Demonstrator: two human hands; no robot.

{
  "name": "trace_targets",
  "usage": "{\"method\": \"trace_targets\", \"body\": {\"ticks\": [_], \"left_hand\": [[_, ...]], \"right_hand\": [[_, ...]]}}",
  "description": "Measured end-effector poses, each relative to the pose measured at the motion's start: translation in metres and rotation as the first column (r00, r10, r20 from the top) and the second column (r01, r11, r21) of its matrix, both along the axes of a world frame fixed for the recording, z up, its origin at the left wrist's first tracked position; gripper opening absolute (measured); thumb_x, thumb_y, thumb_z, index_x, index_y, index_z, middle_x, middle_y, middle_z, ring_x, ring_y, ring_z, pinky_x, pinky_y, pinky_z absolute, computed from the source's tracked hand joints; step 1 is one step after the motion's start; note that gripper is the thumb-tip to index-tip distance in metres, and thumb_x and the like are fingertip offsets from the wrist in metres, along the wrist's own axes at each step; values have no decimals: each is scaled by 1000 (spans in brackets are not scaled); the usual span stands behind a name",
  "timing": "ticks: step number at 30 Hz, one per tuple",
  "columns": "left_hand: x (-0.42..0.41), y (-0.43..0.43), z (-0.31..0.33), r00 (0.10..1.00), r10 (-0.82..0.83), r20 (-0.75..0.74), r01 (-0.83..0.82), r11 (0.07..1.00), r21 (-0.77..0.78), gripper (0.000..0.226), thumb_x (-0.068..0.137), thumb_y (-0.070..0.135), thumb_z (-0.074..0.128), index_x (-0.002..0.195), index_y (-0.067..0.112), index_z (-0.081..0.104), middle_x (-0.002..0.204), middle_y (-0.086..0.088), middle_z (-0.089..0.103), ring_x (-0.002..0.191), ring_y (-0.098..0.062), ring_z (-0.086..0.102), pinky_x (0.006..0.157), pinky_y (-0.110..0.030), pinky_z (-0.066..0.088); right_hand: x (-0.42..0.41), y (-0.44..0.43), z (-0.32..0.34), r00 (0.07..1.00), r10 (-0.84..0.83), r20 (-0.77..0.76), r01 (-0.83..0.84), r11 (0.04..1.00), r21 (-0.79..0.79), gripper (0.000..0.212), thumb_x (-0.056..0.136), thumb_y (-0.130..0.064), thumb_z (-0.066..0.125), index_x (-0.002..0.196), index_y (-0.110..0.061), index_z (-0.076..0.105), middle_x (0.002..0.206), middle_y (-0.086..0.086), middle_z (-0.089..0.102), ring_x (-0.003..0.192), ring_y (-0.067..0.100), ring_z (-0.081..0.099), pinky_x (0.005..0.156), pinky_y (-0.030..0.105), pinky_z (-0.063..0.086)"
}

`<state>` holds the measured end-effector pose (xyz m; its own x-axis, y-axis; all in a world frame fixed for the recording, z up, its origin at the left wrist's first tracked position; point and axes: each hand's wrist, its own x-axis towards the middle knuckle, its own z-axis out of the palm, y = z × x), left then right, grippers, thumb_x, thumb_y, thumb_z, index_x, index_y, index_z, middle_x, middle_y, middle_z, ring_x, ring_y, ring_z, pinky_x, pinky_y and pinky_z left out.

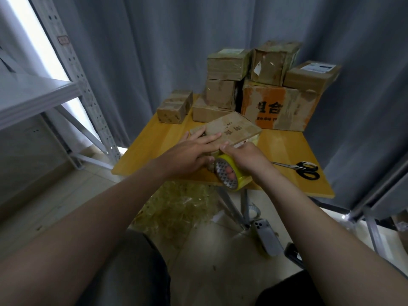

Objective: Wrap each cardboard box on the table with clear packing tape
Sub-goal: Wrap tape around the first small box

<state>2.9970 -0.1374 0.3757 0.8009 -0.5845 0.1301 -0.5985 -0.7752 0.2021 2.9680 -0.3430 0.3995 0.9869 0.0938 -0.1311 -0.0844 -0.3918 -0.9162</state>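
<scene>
Behind the table (pixel 287 146), a grey curtain (pixel 154 51) in soft vertical folds; the table itself smooth, yellow, wood-grained, rectangular; along the table's far edge, a stack of boxes (pixel 280 107), brown scuffed card glossy with tape, the biggest patched orange; near the middle of the table's front edge, a flat box (pixel 234 131), a thin slab of worn brown card with dark print, broad face up, long axis running from the table's near left to its far right; left hand (pixel 189 153) laid on that box's near-left end, fingers straight and pressing flat; right hand (pixel 245 155) at the box's near corner, curled round a yellow tape roll (pixel 229 173), fingertips showing through the core; on the table's right side, black-handled steel scissors (pixel 304 170), blades pointing left.
</scene>
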Motion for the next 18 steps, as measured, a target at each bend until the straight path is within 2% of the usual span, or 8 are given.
{"method": "trace_targets", "body": {"ticks": [1, 4, 6, 8, 11, 14, 16, 18], "left_hand": [[0, 0, -2, 1000, 6, 6, -6, 1000, -7, 60, 107, 38, 49, 154, 58, 18, 167, 27, 8, 158, -20, -5, 122, -66, 6], [-1, 0, -7, 999, 7, 40, -3, 994, -112, 56, 103, 45, 53, 153, 55, 30, 165, 26, 21, 155, -19, 10, 122, -63, 14], [-2, -2, -7, 1000, 15, 21, -10, 970, -244, 49, 101, 48, 55, 149, 49, 44, 156, 23, 36, 144, -16, 22, 120, -47, 21], [-2, -7, -3, 998, 38, -45, -52, 930, -365, 41, 101, 48, 56, 142, 45, 56, 145, 22, 46, 135, -12, 28, 115, -34, 22], [0, -15, 0, 997, 71, 35, -51, 910, -410, 37, 96, 46, 63, 131, 38, 68, 130, 21, 57, 126, -13, 39, 109, -32, 33], [-1, -16, -2, 980, 132, 147, -36, 852, -523, 37, 87, 46, 68, 117, 28, 77, 116, 16, 68, 114, -13, 54, 101, -37, 44], [-5, -17, 0, 981, 158, 110, -49, 757, -651, 31, 86, 40, 73, 111, 23, 80, 111, 14, 72, 109, -8, 62, 99, -38, 48], [-7, -18, 4, 982, 187, 2, -117, 620, -776, 19, 90, 30, 74, 105, 20, 81, 105, 12, 74, 104, -5, 67, 92, -30, 53]], "right_hand": [[-3, 0, 1, 1000, -1, -9, 1, 1000, 14, 23, 102, -37, 63, 86, -20, 66, 59, -1, 72, 57, 17, 72, 56, 28, 59], [-9, -5, 3, 1000, -26, 12, 26, 998, -52, 30, 102, -44, 61, 84, -20, 66, 70, -2, 70, 64, 14, 66, 54, 23, 49], [-15, -8, 5, 997, -33, -64, 34, 999, 14, 43, 101, -46, 62, 87, -6, 70, 64, 7, 71, 51, 17, 66, 46, 21, 50], [-20, -10, 5, 993, -30, -117, 37, 998, 56, 51, 101, -45, 63, 88, 4, 70, 56, 13, 69, 40, 20, 63, 41, 23, 49], [-23, -11, 2, 992, -27, -124, 40, 994, 106, 55, 101, -46, 63, 96, 9, 69, 56, 14, 68, 39, 22, 62, 42, 26, 52], [-26, -17, 0, 994, -12, -109, 27, 991, 131, 57, 100, -50, 62, 99, 6, 72, 62, 17, 70, 47, 27, 65, 59, 37, 61], [-28, -25, 3, 998, 1, -65, 12, 981, 191, 51, 100, -49, 63, 97, 0, 75, 65, 18, 71, 53, 29, 66, 71, 45, 61], [-28, -32, 9, 1000, -15, 24, 8, 956, 295, 41, 97, -47, 68, 92, -9, 79, 77, 16, 76, 68, 30, 73, 87, 50, 61]]}}
